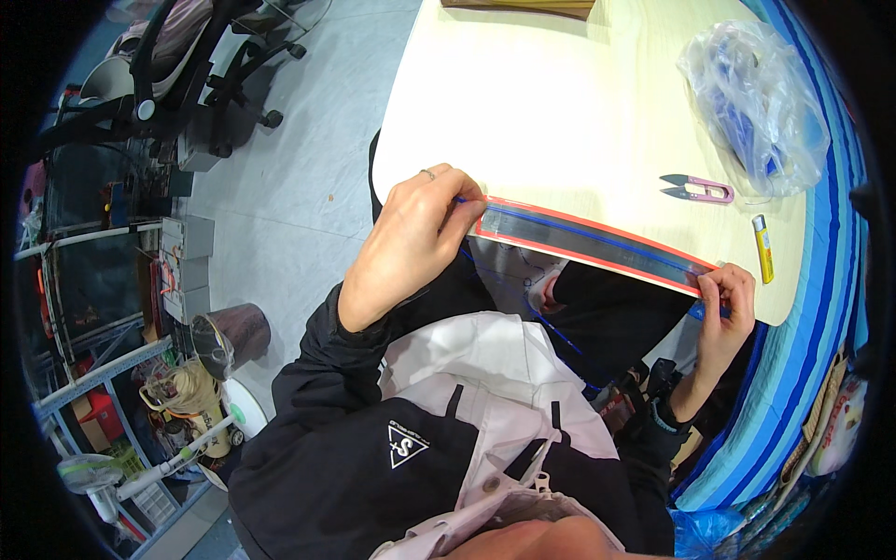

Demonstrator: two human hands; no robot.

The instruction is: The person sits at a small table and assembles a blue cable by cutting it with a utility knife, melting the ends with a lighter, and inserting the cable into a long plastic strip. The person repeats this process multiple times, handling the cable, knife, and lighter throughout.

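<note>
A thin blue cord [579, 229] runs taut along a long dark strip with a red border [560, 242], which lies along the table's near edge. At the strip's left end my left hand [417, 233] is closed, thumb and fingers pinching the cord. My right hand [726, 303] pinches the cord at the strip's right end, its fingertips over the red border. A loose length of blue cord [560, 333] hangs below the table edge, over my lap. Purple-handled thread snips [698, 189] and a yellow lighter [763, 250] lie on the table beyond my right hand.
A clear plastic bag with blue contents [756, 107] sits at the table's [523, 103] far right. A brown box [523, 7] stands at the far edge. Blue striped fabric [784, 373] borders the right side. Office chair [154, 84], bin [231, 338] and shelves [103, 373] are to the left.
</note>
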